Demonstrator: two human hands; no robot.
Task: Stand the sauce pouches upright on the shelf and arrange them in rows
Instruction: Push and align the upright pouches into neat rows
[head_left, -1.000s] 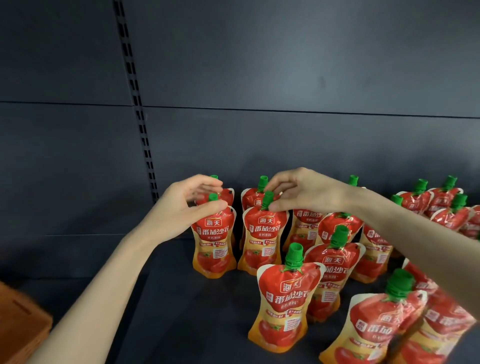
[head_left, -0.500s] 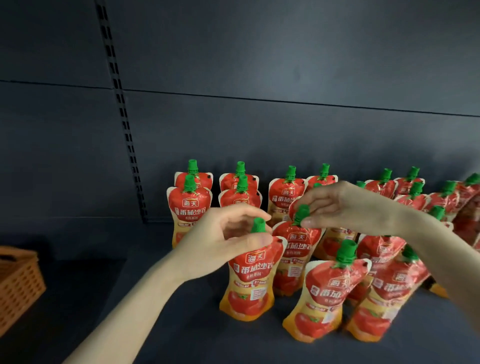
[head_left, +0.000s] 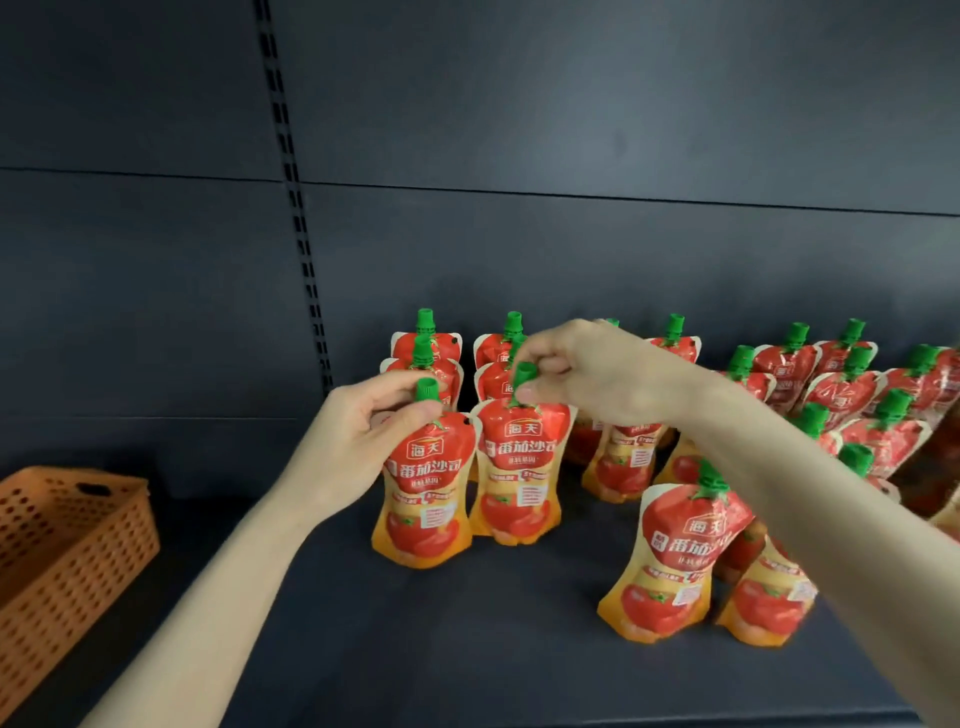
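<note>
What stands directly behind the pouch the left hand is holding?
Two more pouches stand in file behind the held pouch, toward the back panel. Only their green caps and red shoulders show; the held pouch and the left hand cover their lower bodies.

The left hand (head_left: 358, 441) gripped one upright sauce pouch (head_left: 423, 488) below its green cap, while the right hand (head_left: 587, 371) pinched the neighbouring pouch (head_left: 519, 467) on the dark shelf (head_left: 467, 649); an orange basket (head_left: 62, 545) sat left.
</note>
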